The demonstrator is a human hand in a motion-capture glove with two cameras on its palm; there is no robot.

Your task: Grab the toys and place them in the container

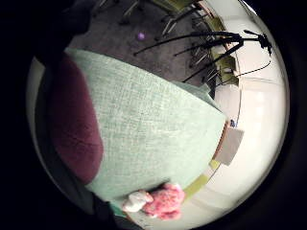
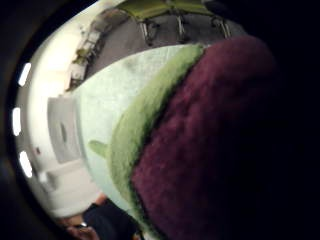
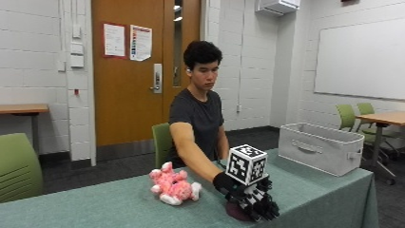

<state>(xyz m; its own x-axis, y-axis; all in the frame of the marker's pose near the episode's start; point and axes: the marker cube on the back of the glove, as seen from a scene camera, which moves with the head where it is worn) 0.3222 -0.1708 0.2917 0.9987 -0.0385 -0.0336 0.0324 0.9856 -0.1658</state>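
A pink plush toy (image 3: 173,186) lies on the green tablecloth (image 3: 89,209), left of my gloved right hand (image 3: 252,198). The hand reaches down near the table's front edge, its fingers curled over a dark maroon plush toy (image 3: 235,212) that rests on the cloth. In the palm views this maroon toy (image 2: 220,145) sits right against the palm and has a green band (image 2: 131,135) along one side. The pink toy (image 1: 163,200) also shows far across the cloth (image 1: 153,129). A pale fabric container (image 3: 319,147) stands open at the table's right end.
The person sits behind the table on a green chair (image 3: 161,137). Another green chair (image 3: 19,166) stands at the left, with more chairs and a wooden table (image 3: 383,118) at the right. A black tripod (image 1: 211,43) stands on the floor beyond the table.
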